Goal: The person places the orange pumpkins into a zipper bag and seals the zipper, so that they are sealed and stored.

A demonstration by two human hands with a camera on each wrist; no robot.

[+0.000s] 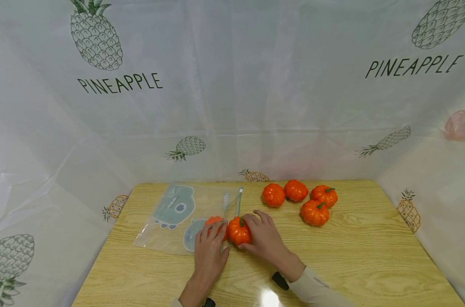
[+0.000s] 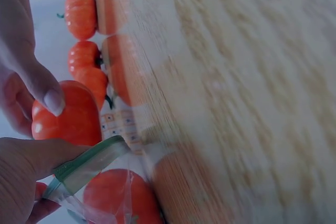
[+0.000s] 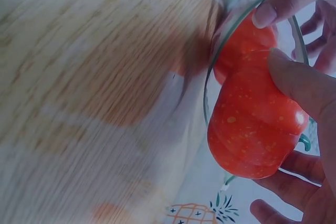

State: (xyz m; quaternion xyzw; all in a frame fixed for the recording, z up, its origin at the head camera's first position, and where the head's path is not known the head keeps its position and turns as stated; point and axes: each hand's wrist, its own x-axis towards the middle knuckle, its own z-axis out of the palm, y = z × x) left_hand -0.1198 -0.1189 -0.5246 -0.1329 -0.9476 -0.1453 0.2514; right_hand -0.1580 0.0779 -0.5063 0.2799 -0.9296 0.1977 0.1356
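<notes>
A clear zip bag (image 1: pixel 175 209) with blue cartoon prints lies flat on the table, its mouth to the right. Just inside that mouth sits one small orange pumpkin (image 1: pixel 214 220), partly covered by my left hand (image 1: pixel 210 251). That hand pinches the bag's green zip edge (image 2: pixel 92 163) and keeps the mouth spread. My right hand (image 1: pixel 268 241) grips a second pumpkin (image 1: pixel 239 232) with a green stem, thumb on one side and fingers on the other. This pumpkin is at the bag's mouth, close against the first one in the right wrist view.
Toward the back right of the wooden table (image 1: pixel 370 238) stand several more pumpkins: one at the left (image 1: pixel 273 195), another beside it (image 1: pixel 296 190), and a close pair (image 1: pixel 315 213) further right. A white curtain (image 1: pixel 232 94) printed with pineapples surrounds the back and sides.
</notes>
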